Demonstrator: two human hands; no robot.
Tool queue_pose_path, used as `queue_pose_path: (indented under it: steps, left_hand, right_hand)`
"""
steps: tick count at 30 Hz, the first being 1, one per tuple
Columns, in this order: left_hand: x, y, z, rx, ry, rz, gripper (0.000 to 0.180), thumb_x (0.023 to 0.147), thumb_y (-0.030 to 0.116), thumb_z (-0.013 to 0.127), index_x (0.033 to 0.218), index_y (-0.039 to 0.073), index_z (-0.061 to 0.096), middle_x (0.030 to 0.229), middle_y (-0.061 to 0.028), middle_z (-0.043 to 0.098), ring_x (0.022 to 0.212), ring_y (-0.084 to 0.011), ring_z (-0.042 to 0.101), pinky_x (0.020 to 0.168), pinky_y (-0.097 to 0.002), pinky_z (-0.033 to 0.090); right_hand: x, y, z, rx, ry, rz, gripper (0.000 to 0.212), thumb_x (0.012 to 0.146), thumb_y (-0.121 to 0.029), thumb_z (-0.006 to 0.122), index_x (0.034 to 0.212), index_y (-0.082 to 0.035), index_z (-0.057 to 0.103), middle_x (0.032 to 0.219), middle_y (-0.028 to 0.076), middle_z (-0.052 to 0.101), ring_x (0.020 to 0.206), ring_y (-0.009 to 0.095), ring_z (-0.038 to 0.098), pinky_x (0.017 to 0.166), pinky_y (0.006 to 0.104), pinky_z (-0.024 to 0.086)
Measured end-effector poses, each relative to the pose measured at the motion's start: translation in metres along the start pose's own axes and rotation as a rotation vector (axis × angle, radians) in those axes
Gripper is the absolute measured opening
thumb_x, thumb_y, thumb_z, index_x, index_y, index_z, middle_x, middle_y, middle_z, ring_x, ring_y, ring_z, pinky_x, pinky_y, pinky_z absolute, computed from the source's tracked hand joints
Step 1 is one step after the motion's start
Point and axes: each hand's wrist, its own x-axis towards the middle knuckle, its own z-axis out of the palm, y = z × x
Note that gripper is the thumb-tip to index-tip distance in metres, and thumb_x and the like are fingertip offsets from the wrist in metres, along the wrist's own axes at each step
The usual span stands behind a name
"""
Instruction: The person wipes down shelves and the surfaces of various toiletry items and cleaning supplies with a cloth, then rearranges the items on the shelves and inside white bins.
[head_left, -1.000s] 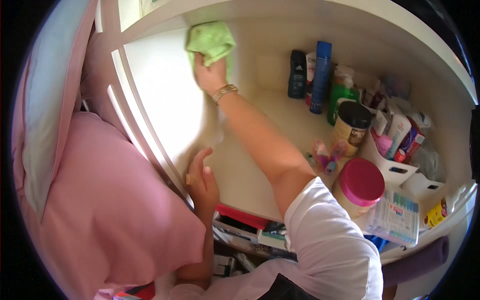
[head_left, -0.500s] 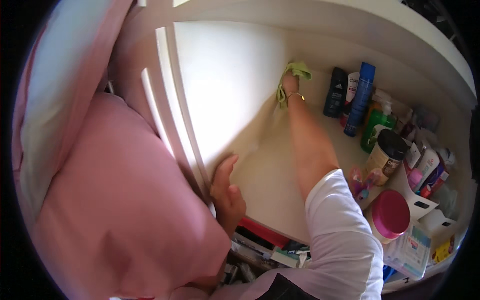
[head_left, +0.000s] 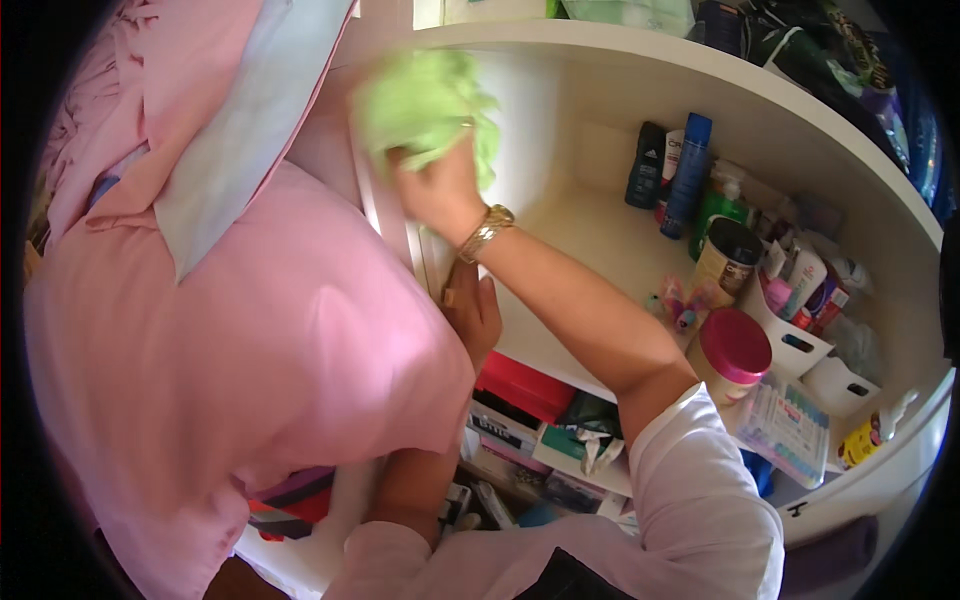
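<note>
A light green cloth is bunched in my right hand, which is closed on it at the upper left of the white shelf compartment. Motion blurs the cloth. Just below, my left hand rests at the compartment's left front edge, fingers pointing up and thumb apart, holding nothing that I can see. Pink fabric hides part of the left forearm. My right forearm reaches across the front of the shelf.
On the shelf's right stand a blue spray can, a dark bottle, a jar with a magenta lid and white bins of toiletries. Below lie boxes and a red item. Pink fabric fills the left side.
My right hand has brought the green cloth from the shelf's back corner toward me and left, to the front edge. My left hand has shifted slightly up and right. The view has shifted.
</note>
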Motion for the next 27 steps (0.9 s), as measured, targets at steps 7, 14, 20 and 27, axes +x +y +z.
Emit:
queue_pose_path:
  steps: [7, 14, 20, 27]
  left_hand:
    - [-0.005, 0.004, 0.000, -0.066, -0.083, -0.155, 0.032, 0.095, 0.015, 0.034, 0.115, -0.005, 0.049, 0.111, -0.0223, 0.055, 0.105, -0.0338, 0.053, 0.091, -0.0372, 0.039]
    - [-0.012, 0.001, 0.010, -0.296, 0.092, -0.108, 0.044, 0.097, 0.030, 0.027, 0.125, -0.002, 0.040, 0.111, -0.0204, 0.055, 0.105, -0.0305, 0.054, 0.093, -0.0400, 0.040]
    - [-0.010, 0.006, -0.008, -0.129, -0.046, -0.203, 0.036, 0.096, 0.020, 0.029, 0.119, -0.002, 0.045, 0.111, -0.0191, 0.055, 0.105, -0.0308, 0.054, 0.094, -0.0374, 0.040]
    - [-0.009, -0.003, 0.002, -0.105, 0.000, -0.163, 0.035, 0.094, 0.017, 0.030, 0.115, -0.003, 0.049, 0.112, -0.0193, 0.054, 0.104, -0.0309, 0.054, 0.093, -0.0370, 0.040]
  right_hand:
    - [0.001, 0.023, -0.026, -0.292, -0.092, -0.157, 0.059, 0.056, 0.000, 0.063, 0.113, -0.013, 0.053, 0.119, 0.019, 0.040, 0.113, 0.039, 0.035, 0.095, 0.0469, 0.030]
    - [-0.062, 0.110, -0.043, -0.266, -0.024, 0.158, 0.060, 0.066, -0.002, 0.061, 0.123, -0.008, 0.043, 0.125, 0.025, 0.032, 0.114, 0.044, 0.033, 0.099, 0.0468, 0.031]
    - [-0.028, 0.118, -0.078, -0.610, -0.448, 0.829, 0.056, 0.078, -0.018, 0.056, 0.129, -0.003, 0.038, 0.127, 0.024, 0.040, 0.115, 0.041, 0.041, 0.098, 0.0459, 0.035]
    - [-0.162, 0.123, -0.098, -0.914, -1.047, 0.521, 0.044, 0.083, -0.035, 0.045, 0.114, -0.007, 0.058, 0.119, 0.019, 0.055, 0.107, 0.035, 0.055, 0.091, 0.0414, 0.042]
